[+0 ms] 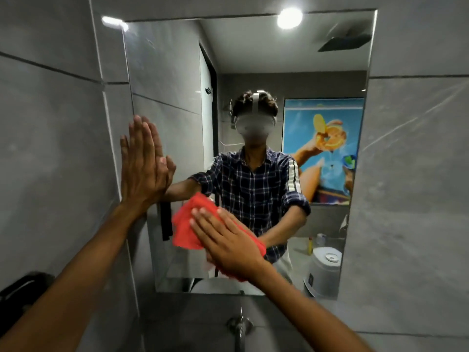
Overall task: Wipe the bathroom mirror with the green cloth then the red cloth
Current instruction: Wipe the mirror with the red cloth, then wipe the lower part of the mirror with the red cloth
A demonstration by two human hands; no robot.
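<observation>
The bathroom mirror [177, 72] hangs on the grey tiled wall straight ahead. My right hand [225, 242] lies flat over the red cloth [186, 227] and presses it against the lower middle of the glass. The cloth bunches out to the left and below my palm. My left hand [143, 166] rests open and flat against the mirror's left edge, fingers pointing up, holding nothing. No green cloth is in view.
A chrome tap [239, 326] sticks out of the wall just below the mirror. A dark object [17, 293] sits at the lower left edge. The glass reflects a person in a checked shirt, a bright poster, a ceiling light and a white bucket.
</observation>
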